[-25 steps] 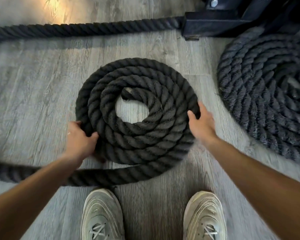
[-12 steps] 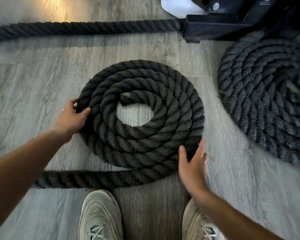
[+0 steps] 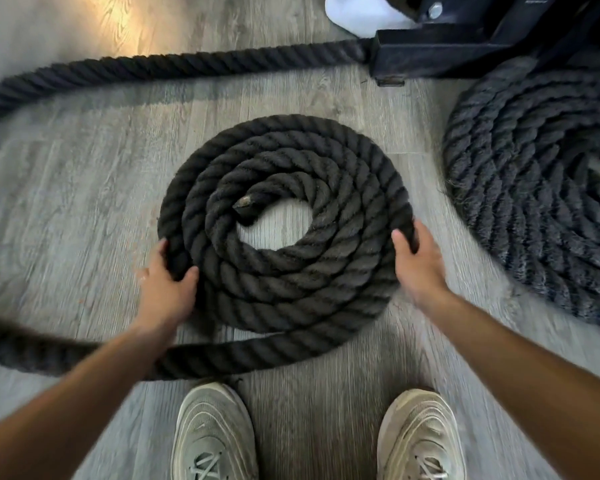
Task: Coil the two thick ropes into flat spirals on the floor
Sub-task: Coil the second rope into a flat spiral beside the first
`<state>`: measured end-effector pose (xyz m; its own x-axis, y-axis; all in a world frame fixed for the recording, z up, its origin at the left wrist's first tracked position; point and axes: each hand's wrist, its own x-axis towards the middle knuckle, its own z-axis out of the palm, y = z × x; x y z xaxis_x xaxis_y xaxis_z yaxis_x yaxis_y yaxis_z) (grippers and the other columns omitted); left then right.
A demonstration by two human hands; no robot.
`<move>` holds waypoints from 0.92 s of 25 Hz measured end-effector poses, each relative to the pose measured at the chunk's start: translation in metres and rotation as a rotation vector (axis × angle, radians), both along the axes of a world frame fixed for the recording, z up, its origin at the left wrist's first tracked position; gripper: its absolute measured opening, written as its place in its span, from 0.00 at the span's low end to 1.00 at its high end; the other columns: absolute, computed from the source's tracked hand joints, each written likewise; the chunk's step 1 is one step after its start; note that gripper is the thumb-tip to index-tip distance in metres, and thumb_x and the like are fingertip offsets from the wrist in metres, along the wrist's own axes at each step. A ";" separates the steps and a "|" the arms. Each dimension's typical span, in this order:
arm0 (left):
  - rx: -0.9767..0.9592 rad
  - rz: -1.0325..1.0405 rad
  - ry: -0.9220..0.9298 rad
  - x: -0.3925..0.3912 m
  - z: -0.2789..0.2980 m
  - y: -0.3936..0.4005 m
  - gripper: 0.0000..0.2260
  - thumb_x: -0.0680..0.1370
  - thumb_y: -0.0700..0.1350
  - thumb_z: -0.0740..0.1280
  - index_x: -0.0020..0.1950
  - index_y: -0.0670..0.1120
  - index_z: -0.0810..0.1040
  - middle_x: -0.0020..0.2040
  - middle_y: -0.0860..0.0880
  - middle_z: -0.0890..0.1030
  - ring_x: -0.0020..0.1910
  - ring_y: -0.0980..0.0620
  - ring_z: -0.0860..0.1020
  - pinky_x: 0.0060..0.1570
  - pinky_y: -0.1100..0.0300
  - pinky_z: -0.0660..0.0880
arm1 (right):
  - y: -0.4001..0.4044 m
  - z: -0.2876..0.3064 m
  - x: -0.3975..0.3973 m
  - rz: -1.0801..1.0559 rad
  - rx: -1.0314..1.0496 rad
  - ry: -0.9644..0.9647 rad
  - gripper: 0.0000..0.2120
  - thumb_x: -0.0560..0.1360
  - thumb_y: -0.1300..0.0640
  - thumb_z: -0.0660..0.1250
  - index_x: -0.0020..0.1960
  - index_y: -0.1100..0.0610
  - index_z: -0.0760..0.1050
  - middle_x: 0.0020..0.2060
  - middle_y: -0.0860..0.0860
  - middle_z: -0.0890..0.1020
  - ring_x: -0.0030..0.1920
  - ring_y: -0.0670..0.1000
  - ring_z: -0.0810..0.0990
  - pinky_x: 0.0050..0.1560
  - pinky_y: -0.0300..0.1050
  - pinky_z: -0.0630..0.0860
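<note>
In the head view, a thick black twisted rope (image 3: 284,233) lies on the grey wood-plank floor (image 3: 66,188) as a flat spiral of about four turns, set between the two hands. Its frayed inner end sits near the bare centre of the spiral, ahead of the left hand and to its right.

The left hand (image 3: 165,289) grips the outermost turn at the spiral's near-left edge, thumb curled over the top of the rope and fingers wrapped round its outer side. The right hand (image 3: 418,263) rests against the spiral's right edge, thumb lying on top of the outer turn and fingers laid along its outer side; the fingers look only slightly bent, so it presses rather than clasps.

From the spiral's near edge the loose rest of the rope runs under the left forearm, away to the left of the left hand, then curves round and passes well beyond both hands toward a black metal frame base (image 3: 465,53).

To the right of the right hand, apart from it, lies a second coiled black rope (image 3: 534,188), a larger flat spiral.

Below the hands stand two pale grey lace-up trainers (image 3: 215,434).
</note>
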<state>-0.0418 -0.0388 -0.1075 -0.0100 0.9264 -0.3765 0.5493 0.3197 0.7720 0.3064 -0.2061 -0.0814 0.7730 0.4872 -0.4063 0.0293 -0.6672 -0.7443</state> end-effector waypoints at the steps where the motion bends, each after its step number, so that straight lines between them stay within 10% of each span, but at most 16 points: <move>1: -0.012 0.002 -0.004 0.000 -0.001 -0.023 0.32 0.77 0.50 0.72 0.76 0.60 0.60 0.73 0.44 0.71 0.67 0.45 0.75 0.68 0.42 0.72 | 0.014 0.000 0.013 -0.044 -0.002 -0.008 0.24 0.81 0.41 0.62 0.75 0.48 0.69 0.66 0.54 0.77 0.66 0.57 0.75 0.69 0.55 0.71; 7: -0.063 0.103 -0.032 0.008 0.008 -0.035 0.34 0.68 0.59 0.71 0.71 0.57 0.62 0.70 0.40 0.70 0.66 0.44 0.72 0.69 0.42 0.69 | 0.016 -0.005 0.005 -0.026 -0.046 -0.113 0.27 0.80 0.40 0.61 0.76 0.47 0.65 0.66 0.54 0.71 0.60 0.57 0.75 0.56 0.50 0.75; 17: 0.003 -0.106 0.087 0.020 0.021 0.092 0.25 0.78 0.42 0.69 0.74 0.57 0.70 0.63 0.45 0.81 0.58 0.46 0.81 0.62 0.45 0.78 | -0.054 -0.005 -0.103 0.018 -0.060 0.093 0.38 0.83 0.45 0.59 0.82 0.47 0.38 0.82 0.53 0.51 0.80 0.56 0.53 0.76 0.51 0.55; 23: -0.114 0.042 -0.061 0.010 0.027 0.018 0.35 0.77 0.40 0.71 0.78 0.58 0.59 0.65 0.42 0.79 0.60 0.43 0.80 0.59 0.43 0.79 | -0.003 0.005 -0.014 -0.009 -0.047 0.024 0.30 0.82 0.48 0.62 0.80 0.44 0.54 0.75 0.55 0.67 0.70 0.60 0.70 0.70 0.56 0.69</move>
<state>-0.0315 -0.0209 -0.0806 -0.0214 0.8767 -0.4805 0.4868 0.4289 0.7610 0.2921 -0.2093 -0.0764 0.7671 0.4598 -0.4473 0.0054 -0.7019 -0.7122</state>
